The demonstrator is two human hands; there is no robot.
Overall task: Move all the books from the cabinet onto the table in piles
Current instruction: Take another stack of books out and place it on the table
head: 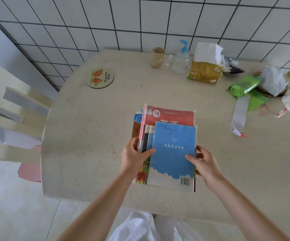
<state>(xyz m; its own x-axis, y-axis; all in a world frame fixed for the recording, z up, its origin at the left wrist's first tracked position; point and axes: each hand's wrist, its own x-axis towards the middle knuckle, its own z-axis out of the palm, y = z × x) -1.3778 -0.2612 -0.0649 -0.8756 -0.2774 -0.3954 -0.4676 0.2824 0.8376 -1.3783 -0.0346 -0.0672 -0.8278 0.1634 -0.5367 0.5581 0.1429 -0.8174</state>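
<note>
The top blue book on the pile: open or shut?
Shut. The blue book lies flat, back cover and barcode up, both hands gripping the pile's sides.

Table [92,136]: pale speckled stone-look top, smooth, soft sheen. Pile of books [168,146]: paper; top blue cover [172,153] matt, worn at edges; red cover [173,115] slightly glossy. Wall tiles [71,23]: white, glazed, dark grout. Pump bottle [181,61]: clear plastic, blue top. Tissue pack [205,71]: glossy yellow wrapper, soft white paper. Bag roll [245,85]: thin green plastic film. Cup [157,57]: matt beige.
</note>
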